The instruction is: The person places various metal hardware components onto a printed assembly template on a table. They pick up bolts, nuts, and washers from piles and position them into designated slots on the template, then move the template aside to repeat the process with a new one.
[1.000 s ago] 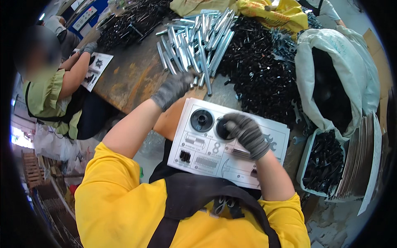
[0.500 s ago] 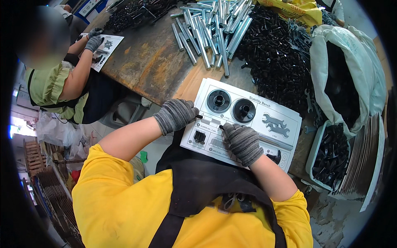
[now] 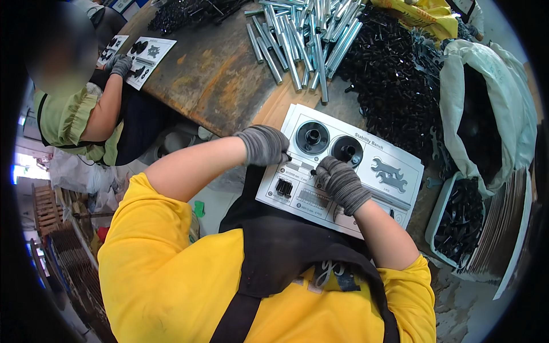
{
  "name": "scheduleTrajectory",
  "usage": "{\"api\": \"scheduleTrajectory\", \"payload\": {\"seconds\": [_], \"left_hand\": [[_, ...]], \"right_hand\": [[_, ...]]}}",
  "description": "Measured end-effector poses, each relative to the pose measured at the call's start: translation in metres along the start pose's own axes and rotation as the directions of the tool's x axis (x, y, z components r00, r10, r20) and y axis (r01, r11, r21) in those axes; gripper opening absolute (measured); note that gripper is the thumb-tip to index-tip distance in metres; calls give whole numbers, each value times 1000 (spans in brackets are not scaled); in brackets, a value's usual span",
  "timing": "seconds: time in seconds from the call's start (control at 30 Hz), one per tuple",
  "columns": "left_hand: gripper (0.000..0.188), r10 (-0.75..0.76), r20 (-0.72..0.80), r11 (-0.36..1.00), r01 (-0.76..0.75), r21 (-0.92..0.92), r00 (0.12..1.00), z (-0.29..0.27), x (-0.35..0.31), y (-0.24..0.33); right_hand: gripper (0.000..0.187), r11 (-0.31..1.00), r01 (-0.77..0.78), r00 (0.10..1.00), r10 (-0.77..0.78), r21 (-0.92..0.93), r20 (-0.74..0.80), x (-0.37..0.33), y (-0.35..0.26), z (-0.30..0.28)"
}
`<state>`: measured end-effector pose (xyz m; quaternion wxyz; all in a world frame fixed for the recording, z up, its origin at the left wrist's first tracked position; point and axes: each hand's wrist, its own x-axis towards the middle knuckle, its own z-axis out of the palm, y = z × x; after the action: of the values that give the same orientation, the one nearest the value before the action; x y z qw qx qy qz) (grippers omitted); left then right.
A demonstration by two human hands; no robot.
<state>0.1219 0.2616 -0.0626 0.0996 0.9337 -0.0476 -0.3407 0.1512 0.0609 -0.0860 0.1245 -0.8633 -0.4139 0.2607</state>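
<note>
On my lap and the table edge lies a white printed card (image 3: 369,214) with outlined sections. Two round black flanged cups (image 3: 313,137) sit in its upper part, beside two grey open-end wrenches (image 3: 390,174). A silver tube (image 3: 389,201) lies across the right half, partly behind my wrist. A small cluster of black bolts (image 3: 284,187) rests at the lower left. My left hand (image 3: 264,146), in a grey knit glove, pinches a small black bolt-like piece (image 3: 288,158) at the card's left edge. My right hand (image 3: 344,186), gloved alike, pinches another below the cups.
Silver tubes (image 3: 291,48) are heaped ahead, with a large pile of black bolts (image 3: 383,74) to their right. A white sack (image 3: 486,74) and a tub of black parts (image 3: 457,223) stand at the right. A co-worker (image 3: 74,114) handles similar cards at the left.
My hands stay over the card's left half, the right fingers slightly nearer the cups. The whole view has shifted a little. The co-worker's hands have moved off their card's upper part, baring black cups.
</note>
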Motion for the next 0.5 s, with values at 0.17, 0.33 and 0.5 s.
{"api": "scheduleTrajectory", "payload": {"seconds": [0.17, 0.33, 0.5], "left_hand": [[16, 48, -77, 947, -21, 320, 996, 7, -12, 40], [16, 209, -440, 965, -256, -50, 873, 28, -13, -2], [18, 191, -609, 961, -274, -44, 770, 54, -7, -15]], "right_hand": [[20, 943, 36, 999, -31, -331, 22, -6, -29, -4], [21, 988, 151, 912, -153, -35, -380, -12, -2, 9], [27, 1000, 24, 959, -24, -6, -283, -26, 2, 18]]}}
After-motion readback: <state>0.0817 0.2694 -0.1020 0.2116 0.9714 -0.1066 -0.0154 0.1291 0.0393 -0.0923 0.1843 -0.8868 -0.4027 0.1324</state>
